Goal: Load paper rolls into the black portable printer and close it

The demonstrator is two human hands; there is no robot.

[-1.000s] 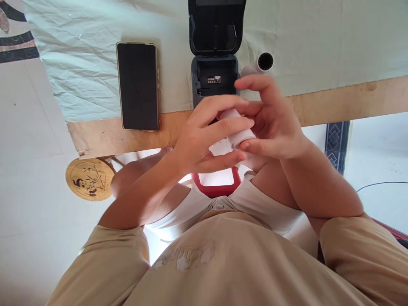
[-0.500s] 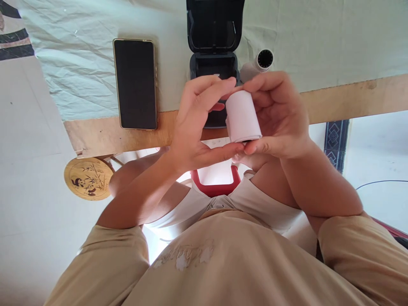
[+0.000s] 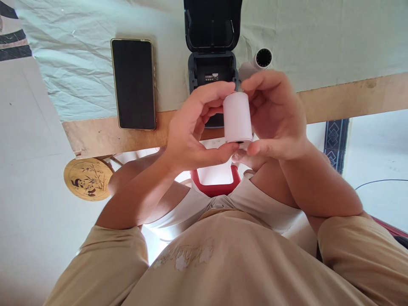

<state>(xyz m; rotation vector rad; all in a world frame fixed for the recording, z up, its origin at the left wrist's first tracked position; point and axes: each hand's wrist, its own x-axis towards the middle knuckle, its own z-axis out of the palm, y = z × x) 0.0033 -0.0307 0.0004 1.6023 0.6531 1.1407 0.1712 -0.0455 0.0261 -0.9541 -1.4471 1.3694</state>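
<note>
Both hands hold one white paper roll (image 3: 237, 117) in front of the chest, just over the near edge of the bench (image 3: 344, 95). Left hand (image 3: 194, 127) grasps it from the left side: fingertips at the top end of the roll, thumb under its lower end. Right hand (image 3: 276, 117) grasps from the right, fingers curled over the top, index finger low beside the bottom rim. Roll stands roughly upright, dark core hole visible at its lower end (a short loose flap of paper seems to hang there, too small to be sure).

Directly behind the roll: a dark small printer (image 3: 212, 68) on the bench, lid (image 3: 213, 25) flipped open and back, compartment showing a small label inside. The printer's near part is hidden by the hands. To its right, just beside it, a second white roll (image 3: 259, 61) lies on its side, dark end facing the camera. Left of the printer, apart from it, a black phone (image 3: 133, 83) lies face up, screen off, overlapping the edge of a pale wrinkled cloth (image 3: 318, 38) that covers most of the bench.

Below the bench: round wooden disc (image 3: 88, 179) with a panda print at left, red-rimmed container (image 3: 219, 187) between the knees.
</note>
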